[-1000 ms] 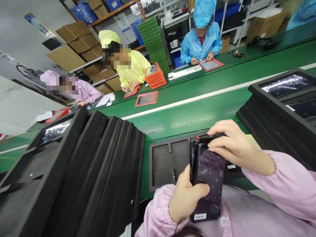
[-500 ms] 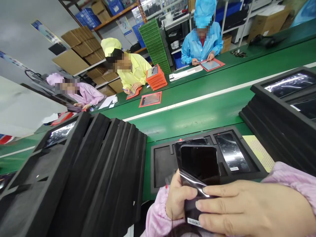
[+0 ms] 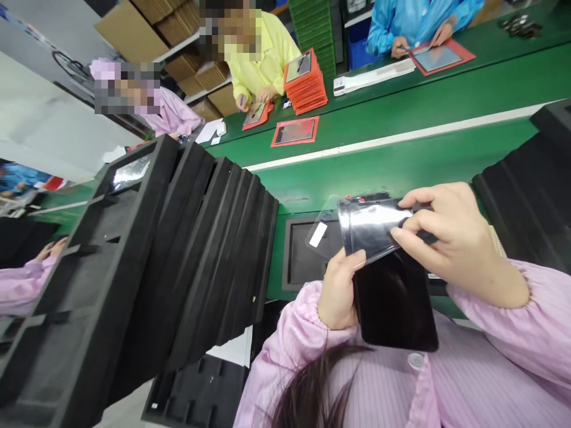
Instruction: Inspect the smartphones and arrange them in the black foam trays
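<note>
Fingers of the right hand (image 3: 455, 238) pinch the right edge of a clear film (image 3: 379, 223), thumb against fingertips. The left hand (image 3: 341, 294) grips the left side of a black panel (image 3: 397, 309), thumb pressed at the film's lower left corner. The panel is located near the operator's body, tilted, its upper part beneath the film; a second black panel (image 3: 377, 197) projects behind its far end. A clear flap bearing a white label (image 3: 317, 235) extends left of the panels.

A black tray (image 3: 286, 255) lies on the green bench (image 3: 379, 142) below the hands. A tall, leaning tray stack (image 3: 223, 238) bounds the work area on the left; a second stack (image 3: 529, 196) stands on the right. On the far side, an orange stack (image 3: 307, 92) stands between a co-worker in yellow (image 3: 263, 38) and a co-worker in blue (image 3: 401, 24).

The remaining left fingers are hidden behind the panels; their position cannot be determined. The right hand, forearm and panels cover much of the tray. Glare obscures the film, and whether film and flap form one sheet cannot be determined. The right stack and blue sleeves are cut off by the frame
</note>
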Demonstrator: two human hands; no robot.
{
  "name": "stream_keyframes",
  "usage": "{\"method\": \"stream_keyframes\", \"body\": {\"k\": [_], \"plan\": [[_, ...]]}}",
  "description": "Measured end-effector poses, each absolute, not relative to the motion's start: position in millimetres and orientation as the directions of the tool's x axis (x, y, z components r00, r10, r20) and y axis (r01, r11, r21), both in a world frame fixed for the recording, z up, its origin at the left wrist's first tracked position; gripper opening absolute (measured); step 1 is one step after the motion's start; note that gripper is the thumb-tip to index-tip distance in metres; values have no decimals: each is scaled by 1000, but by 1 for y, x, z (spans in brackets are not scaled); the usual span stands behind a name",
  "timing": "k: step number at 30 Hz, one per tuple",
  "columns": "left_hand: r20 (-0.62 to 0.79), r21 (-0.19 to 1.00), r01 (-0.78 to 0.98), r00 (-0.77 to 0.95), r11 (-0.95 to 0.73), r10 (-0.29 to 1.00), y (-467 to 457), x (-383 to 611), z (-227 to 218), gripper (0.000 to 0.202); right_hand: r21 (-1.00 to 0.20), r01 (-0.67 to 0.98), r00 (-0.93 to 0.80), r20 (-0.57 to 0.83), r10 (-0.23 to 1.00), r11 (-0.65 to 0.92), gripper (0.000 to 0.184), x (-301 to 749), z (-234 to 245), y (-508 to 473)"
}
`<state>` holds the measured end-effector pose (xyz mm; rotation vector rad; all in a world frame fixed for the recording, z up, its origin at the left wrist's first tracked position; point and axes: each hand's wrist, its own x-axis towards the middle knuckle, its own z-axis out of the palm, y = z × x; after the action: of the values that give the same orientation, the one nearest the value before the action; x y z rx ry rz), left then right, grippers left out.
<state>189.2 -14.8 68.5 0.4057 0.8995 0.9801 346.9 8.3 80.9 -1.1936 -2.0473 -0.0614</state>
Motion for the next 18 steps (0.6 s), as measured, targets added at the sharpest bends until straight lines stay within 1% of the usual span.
{"method": "stream_keyframes", "body": {"k": [3, 5, 6, 7, 8, 9, 10, 11, 12, 13, 14, 15, 18], "plan": [[-500, 615, -568, 255, 547, 828, -16, 187, 66, 19, -396, 754, -211, 610, 764, 524, 27, 340, 80, 8], [-497, 598, -588, 261, 544, 828, -16, 184, 64, 18, -458, 726, -170, 604, 779, 513, 26, 340, 79, 9], [-492, 597, -596, 256, 537, 832, -16, 182, 63, 18, -517, 701, -128, 587, 800, 491, 24, 340, 77, 9], [-494, 600, -601, 241, 528, 835, -16, 180, 61, 19, -603, 661, -59, 551, 832, 446, 22, 341, 75, 9], [-502, 607, -600, 219, 521, 837, -16, 178, 60, 21, -710, 600, 25, 478, 878, 369, 20, 341, 73, 9], [-512, 617, -597, 191, 513, 838, -16, 177, 58, 24, -814, 521, 85, 350, 933, 258, 20, 341, 70, 8], [-519, 630, -592, 161, 503, 839, -15, 175, 55, 28, -891, 437, 82, 175, 981, 123, 23, 340, 66, 7], [-521, 645, -586, 133, 491, 843, -14, 173, 53, 33, -927, 375, 14, -15, 1000, -19, 26, 338, 62, 6], [-518, 661, -580, 107, 476, 849, -13, 170, 50, 37, -927, 347, -93, -186, 978, -143, 30, 336, 58, 6], [-517, 675, -577, 77, 461, 853, -12, 167, 46, 39, -908, 347, -194, -314, 930, -234, 33, 334, 53, 5], [-521, 689, -571, 36, 446, 853, -10, 162, 42, 40, -888, 355, -261, -394, 881, -291, 36, 333, 48, 6], [-533, 706, -564, -25, 428, 846, -8, 155, 38, 39, -875, 355, -273, -434, 858, -330, 38, 332, 42, 7], [-559, 760, -539, -257, 363, 789, -2, 129, 28, 35, -847, 346, -123, -467, 876, -403, 36, 334, 21, 17]]}}
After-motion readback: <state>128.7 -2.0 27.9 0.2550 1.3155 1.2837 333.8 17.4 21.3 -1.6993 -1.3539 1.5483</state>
